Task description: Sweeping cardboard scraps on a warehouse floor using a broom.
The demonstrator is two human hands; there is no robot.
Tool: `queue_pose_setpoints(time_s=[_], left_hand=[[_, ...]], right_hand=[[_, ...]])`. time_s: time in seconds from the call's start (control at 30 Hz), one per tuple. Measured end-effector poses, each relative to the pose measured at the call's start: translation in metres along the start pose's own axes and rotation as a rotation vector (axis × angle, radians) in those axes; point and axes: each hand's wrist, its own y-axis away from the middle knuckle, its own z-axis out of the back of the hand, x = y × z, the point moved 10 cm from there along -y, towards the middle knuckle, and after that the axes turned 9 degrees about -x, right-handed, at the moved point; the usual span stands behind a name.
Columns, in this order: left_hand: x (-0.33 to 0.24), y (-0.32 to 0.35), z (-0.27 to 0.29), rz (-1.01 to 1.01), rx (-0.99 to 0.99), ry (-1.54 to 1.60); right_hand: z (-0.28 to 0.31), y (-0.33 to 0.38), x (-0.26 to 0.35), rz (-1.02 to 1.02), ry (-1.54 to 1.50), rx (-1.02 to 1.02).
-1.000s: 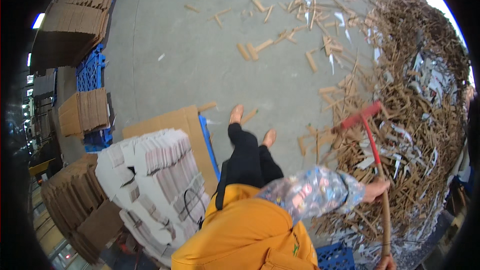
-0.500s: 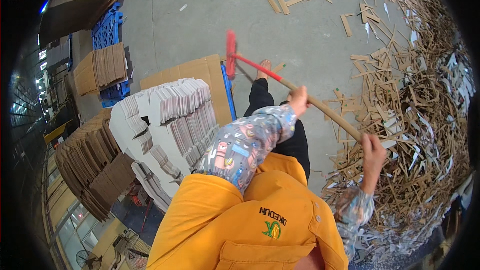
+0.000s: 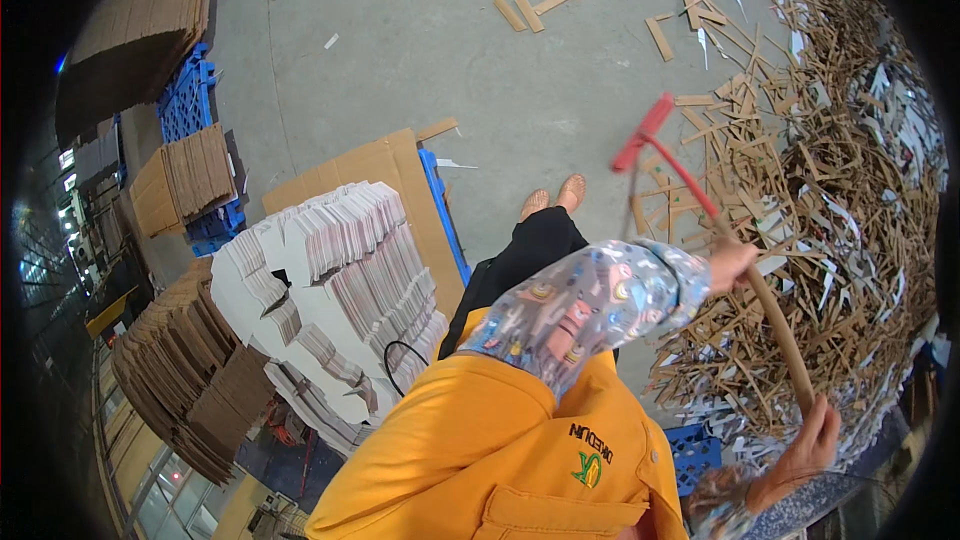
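A long-handled tool with a red crossbar head (image 3: 645,132) and a wooden handle (image 3: 775,325) slants across my right side. My left hand (image 3: 733,266) is closed round the handle just below its red neck. At the handle's near end, my right hand (image 3: 808,443) grips it low beside the scrap heap. The head is at the left edge of a heap of cardboard strips (image 3: 800,210) mixed with white paper offcuts. Whether the head touches the floor or hangs just above it, I cannot tell. Blur hides its underside.
Stacked white die-cut sheets (image 3: 340,270) stand left of my legs on cardboard (image 3: 400,165) and a blue pallet (image 3: 445,210). Brown cardboard stacks (image 3: 185,370) and a blue pallet (image 3: 190,90) line the far left. Loose strips (image 3: 530,12) lie on the grey floor ahead.
The tool's head has swung right, from beside the white stack to the scrap heap. Both hands moved right and nearer with the handle. My feet now show together.
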Motion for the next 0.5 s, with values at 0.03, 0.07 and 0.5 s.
queue_pose_setpoints(time_s=[0.03,0.07,0.5], left_hand=[[-0.007,0.01,-0.003,-0.001,-0.008,0.012],[-0.018,0.017,-0.007,-0.052,0.018,0.029],[-0.168,-0.067,0.465,-0.435,-1.081,-0.133]], right_hand=[[0.018,0.004,0.014,0.079,0.063,-0.059],[0.027,0.006,0.027,0.16,0.122,-0.115],[-0.325,0.096,0.083,0.096,-0.164,0.66]])
